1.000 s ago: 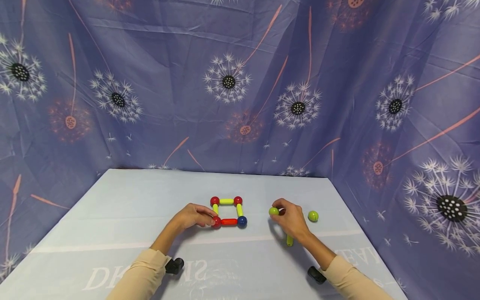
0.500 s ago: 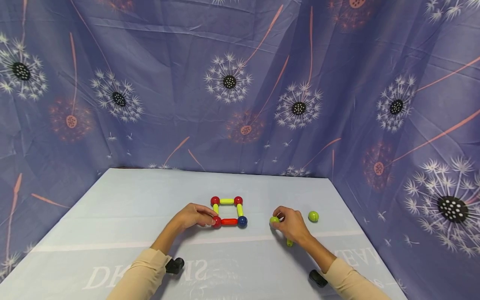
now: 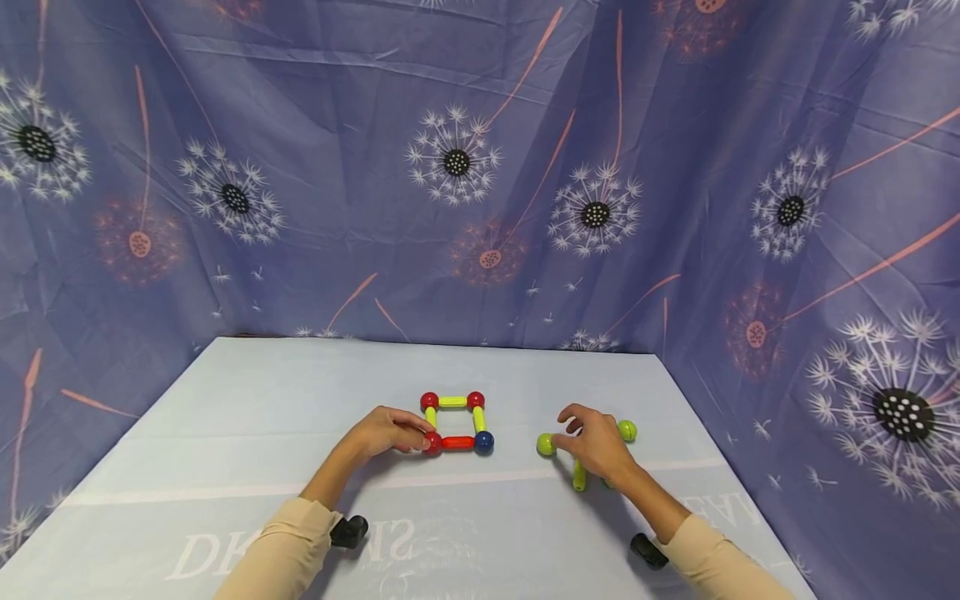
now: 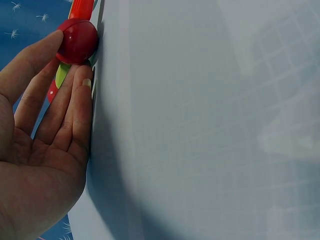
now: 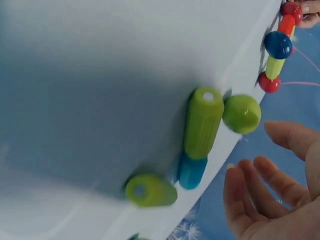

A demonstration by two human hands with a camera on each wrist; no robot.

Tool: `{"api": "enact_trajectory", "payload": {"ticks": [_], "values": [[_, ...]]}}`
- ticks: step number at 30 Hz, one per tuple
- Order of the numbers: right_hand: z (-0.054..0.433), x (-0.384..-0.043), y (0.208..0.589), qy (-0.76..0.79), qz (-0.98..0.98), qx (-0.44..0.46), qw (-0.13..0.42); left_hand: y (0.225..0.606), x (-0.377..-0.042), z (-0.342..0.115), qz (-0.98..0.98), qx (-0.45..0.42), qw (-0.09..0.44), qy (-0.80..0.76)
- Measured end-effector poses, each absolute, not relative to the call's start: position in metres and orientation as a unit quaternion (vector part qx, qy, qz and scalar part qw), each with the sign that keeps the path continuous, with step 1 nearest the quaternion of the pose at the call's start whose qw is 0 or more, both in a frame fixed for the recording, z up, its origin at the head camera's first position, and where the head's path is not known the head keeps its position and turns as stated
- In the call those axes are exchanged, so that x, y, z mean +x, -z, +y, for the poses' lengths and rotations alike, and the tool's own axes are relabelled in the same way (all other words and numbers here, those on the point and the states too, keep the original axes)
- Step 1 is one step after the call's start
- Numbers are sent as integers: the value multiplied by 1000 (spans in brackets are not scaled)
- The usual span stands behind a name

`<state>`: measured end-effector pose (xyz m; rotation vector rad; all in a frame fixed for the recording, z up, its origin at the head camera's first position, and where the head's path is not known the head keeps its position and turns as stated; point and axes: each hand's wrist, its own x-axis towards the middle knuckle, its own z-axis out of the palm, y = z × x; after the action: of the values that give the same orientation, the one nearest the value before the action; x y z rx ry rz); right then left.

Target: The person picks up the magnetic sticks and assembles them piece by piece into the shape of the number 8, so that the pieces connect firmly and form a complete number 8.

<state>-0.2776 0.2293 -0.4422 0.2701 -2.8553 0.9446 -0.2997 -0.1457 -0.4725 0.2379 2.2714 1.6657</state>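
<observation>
My left hand [image 3: 388, 432] pinches the red ball [image 4: 78, 41] at the near left corner of a flat square of balls and rods. That square has red balls at three corners, a blue ball [image 3: 483, 442] at the near right, a red rod [image 3: 457, 443] along the near side and yellow-green rods [image 3: 453, 402] on the others. Over the right of the table, my right hand [image 3: 600, 446] holds nothing, its fingers and thumb spread apart. A green ball [image 5: 242, 114] lies just off its fingertips, beside a green rod [image 5: 204, 124].
Behind the green rod is a blue rod [image 5: 193, 172], and another green rod [image 5: 151, 190] lies nearby. A second green ball [image 3: 627, 430] sits to the right, past my right hand. A patterned purple cloth [image 3: 337, 208] hangs behind the white-covered table [image 3: 300, 375].
My right hand has brought the green ball slightly nearer, let it go and drawn back to the right with fingers spread. My left hand stays on the red ball.
</observation>
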Motion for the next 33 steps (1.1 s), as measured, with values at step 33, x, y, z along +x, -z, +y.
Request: {"api": "enact_trajectory", "payload": {"ticks": [33], "values": [[245,-255,461,-239,-969,49,29,471,-296,-146,794,86,150,-583]]}}
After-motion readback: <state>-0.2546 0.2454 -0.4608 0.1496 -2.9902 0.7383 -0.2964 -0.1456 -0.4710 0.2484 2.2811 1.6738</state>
